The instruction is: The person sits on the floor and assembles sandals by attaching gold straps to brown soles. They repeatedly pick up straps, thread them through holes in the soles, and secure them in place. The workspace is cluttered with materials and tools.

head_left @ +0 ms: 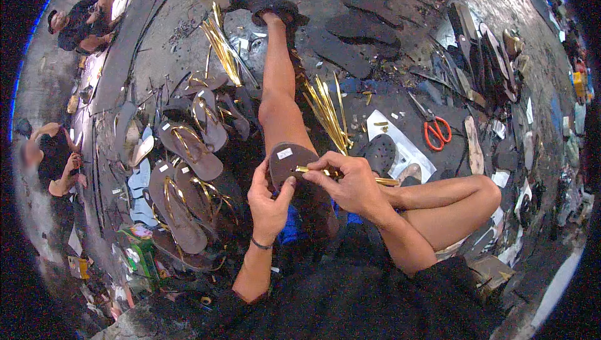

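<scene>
My left hand [269, 205] grips the lower left edge of a dark brown sandal sole [294, 158], its thumb pressed on the face. A small white sticker [285, 153] is stuck near the sole's far end. Fingers of my right hand [354, 187] pinch a shiny gold strap [303, 169], whose tip touches the sole just below the sticker. More gold strap [387, 182] shows on the other side of that hand; I cannot tell whether it is the same piece. The sole's near end is hidden in shadow between my hands.
Finished-looking brown sandals [191, 146] with gold straps lie at left. Gold strips [328, 115] stand beyond my right hand, another bundle [219, 46] farther off. Red-handled scissors [436, 132] and a white sheet [400, 146] lie right. Two people [81, 24] sit far left.
</scene>
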`<state>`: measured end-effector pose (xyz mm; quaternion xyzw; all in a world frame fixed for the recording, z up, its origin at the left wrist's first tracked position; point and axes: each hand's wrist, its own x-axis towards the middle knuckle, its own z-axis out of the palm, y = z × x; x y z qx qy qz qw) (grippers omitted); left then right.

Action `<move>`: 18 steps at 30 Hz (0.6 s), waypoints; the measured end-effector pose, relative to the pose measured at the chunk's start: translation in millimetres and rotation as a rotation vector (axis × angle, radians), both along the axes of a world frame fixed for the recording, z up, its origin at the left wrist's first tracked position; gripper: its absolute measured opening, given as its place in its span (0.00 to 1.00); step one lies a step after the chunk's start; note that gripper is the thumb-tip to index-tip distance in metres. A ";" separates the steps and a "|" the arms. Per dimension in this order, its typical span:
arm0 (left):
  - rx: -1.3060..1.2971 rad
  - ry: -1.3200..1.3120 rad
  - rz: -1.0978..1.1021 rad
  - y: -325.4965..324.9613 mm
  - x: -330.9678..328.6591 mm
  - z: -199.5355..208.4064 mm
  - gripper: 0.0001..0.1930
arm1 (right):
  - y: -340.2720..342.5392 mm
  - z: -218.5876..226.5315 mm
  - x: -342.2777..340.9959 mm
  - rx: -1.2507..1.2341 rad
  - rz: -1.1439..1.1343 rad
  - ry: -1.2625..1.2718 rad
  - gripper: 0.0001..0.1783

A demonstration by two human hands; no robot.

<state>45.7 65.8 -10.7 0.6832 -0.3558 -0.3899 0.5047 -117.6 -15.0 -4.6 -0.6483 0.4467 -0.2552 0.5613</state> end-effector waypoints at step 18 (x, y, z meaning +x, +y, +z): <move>0.012 -0.375 -0.198 15.6 -12.2 13.2 0.12 | 32.8 -3.0 0.4 0.051 -0.064 0.103 0.13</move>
